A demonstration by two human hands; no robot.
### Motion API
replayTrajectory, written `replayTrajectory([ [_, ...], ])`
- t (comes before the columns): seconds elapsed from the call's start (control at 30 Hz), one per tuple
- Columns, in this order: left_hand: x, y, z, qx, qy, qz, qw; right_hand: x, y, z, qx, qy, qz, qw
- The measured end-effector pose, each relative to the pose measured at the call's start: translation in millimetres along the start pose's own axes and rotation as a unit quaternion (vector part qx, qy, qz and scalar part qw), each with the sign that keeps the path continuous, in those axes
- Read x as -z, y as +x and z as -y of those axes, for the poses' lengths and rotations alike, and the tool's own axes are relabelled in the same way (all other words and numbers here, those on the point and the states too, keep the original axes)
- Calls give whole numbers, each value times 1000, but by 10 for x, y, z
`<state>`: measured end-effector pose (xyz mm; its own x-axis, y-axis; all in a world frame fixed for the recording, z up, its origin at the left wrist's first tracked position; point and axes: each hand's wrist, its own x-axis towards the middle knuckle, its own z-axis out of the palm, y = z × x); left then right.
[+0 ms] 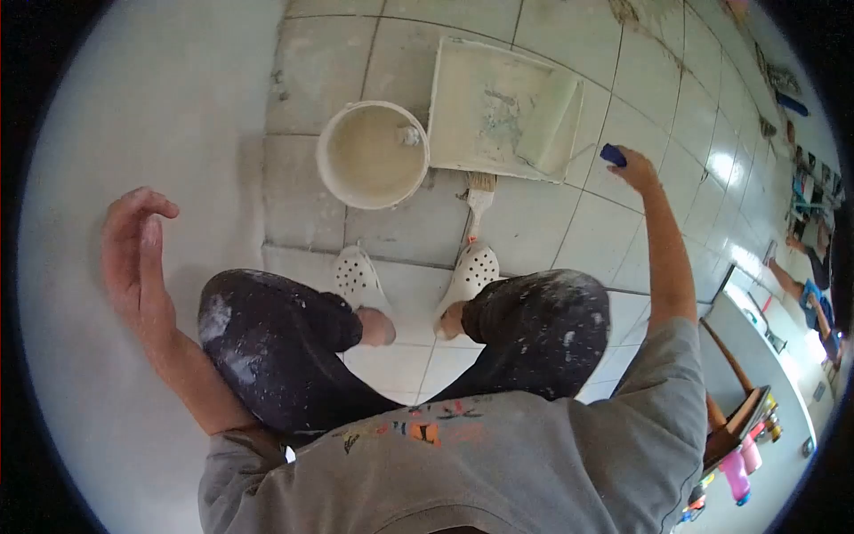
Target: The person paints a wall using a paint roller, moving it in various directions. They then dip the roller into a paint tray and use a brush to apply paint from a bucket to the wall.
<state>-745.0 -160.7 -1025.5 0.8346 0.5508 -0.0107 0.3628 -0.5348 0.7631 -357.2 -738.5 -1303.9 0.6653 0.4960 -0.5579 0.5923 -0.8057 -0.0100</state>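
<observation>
My right hand [639, 169] is closed around the dark blue handle of a paint roller [550, 120]. The roller's pale, paint-covered sleeve rests in the right part of a shallow paint tray [445, 107], which is coated with off-white paint. Raised at the far left beside a pale wall, my left hand [138, 254] holds nothing; its fingers are loosely bent and the thumb stands apart. A white bucket [334, 182] of cream-coloured paint stands just left of the tray. Below the tray lies a flat paintbrush [480, 200], bristles towards the tray's near edge.
White clogs [360, 278] are on my feet, close to the brush and bucket. The tiled floor [569, 222] has stains. A smooth pale wall [196, 133] runs along the left. At the far right are a table with bottles [737, 472] and another person [814, 298].
</observation>
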Motion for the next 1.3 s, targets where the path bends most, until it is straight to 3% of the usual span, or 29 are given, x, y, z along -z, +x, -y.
replayTrajectory([
  [0.07,-278,45,49,-141,-32,21,989,21,55,47,15,-77,-42,996],
  [0.17,-436,85,127,-223,-59,41,972,495,8,605,8,-246,-66,967],
  [0.2,-471,115,121,-264,-32,47,963,633,-52,792,5,-243,-63,968],
  [0.23,-583,80,114,-263,-33,47,963,794,-85,937,-1,-237,-77,969],
  [0.3,-753,-13,40,-176,33,-16,984,992,-18,1008,4,-234,-89,968],
  [0.37,-522,-91,-2,-171,8,10,985,1021,16,1070,32,-227,-135,964],
  [0.43,-404,-160,-59,-170,-19,33,985,1125,11,1351,39,-245,-104,963],
  [0.53,-492,-250,-102,-172,69,3,983,1157,171,1559,29,-341,-46,938],
  [0.57,-528,-248,-114,-131,82,-24,988,1182,193,1562,28,-341,-52,938],
  [0.63,-568,-256,-93,-87,92,-54,991,1523,125,1799,31,-336,98,936],
  [0.67,-561,-275,-96,-101,69,-62,991,1833,-3,2086,-41,-245,156,956],
  [0.7,-557,-286,-99,-118,44,-69,990,2008,-12,2176,-6,-207,204,957],
  [0.77,-647,-310,-133,-122,45,-54,990,2102,40,2374,75,-107,178,975],
  [0.83,-684,-337,-175,-125,51,-41,990,2054,-11,2702,151,-31,75,985],
  [0.9,-681,-357,-209,-149,19,-33,988,1690,360,2827,292,-114,-7,950],
  [0.97,-734,-347,-244,-133,40,-51,989,1574,415,3190,319,-102,-92,938],
  [1.03,-753,-354,-257,-115,54,-70,989,1854,314,3620,336,-194,-43,921],
  [1.13,-718,-360,-262,-88,55,-66,992,1498,664,4005,261,-95,-68,958],
  [1.23,-611,-447,-248,-155,50,-42,986,1391,832,4134,285,-12,-98,954],
  [1.3,-511,-496,-199,-194,74,12,978,1381,857,3838,318,-134,-177,922],
])
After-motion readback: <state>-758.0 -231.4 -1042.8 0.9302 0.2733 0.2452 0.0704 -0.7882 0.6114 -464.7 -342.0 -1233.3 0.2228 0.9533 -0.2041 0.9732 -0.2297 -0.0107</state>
